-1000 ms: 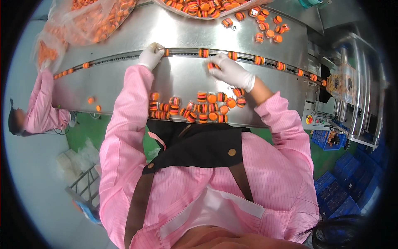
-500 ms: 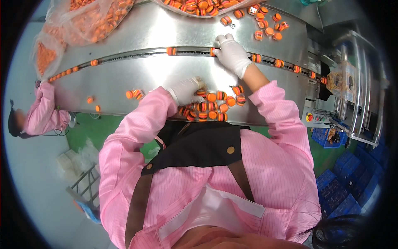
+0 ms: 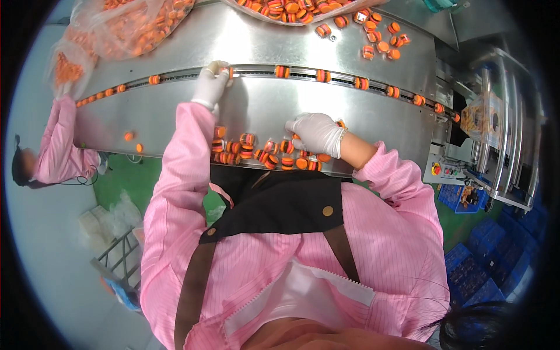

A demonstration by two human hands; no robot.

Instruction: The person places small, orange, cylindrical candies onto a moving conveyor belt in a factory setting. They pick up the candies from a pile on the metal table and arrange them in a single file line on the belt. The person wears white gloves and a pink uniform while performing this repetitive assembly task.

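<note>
On the narrow conveyor track, my gloved left hand pinches a small burger-like layered candy in orange, red and black. More layered candies sit spaced out along the track to the right. My gloved right hand is lower, by the near edge of the metal table, with its fingers curled down over the right end of a loose pile of the same candies. Whatever lies under those fingers is mostly hidden.
Clear plastic bags full of candies lie at the back, and loose candies at the far right. A machine with metal rollers stands at the track's right end. Another person's pink sleeve is at the left. Blue crates stand lower right.
My left hand has gone from the pile up to the track, holding a candy there. My right hand has come back from the track to the pile. The pile has spread leftward.
</note>
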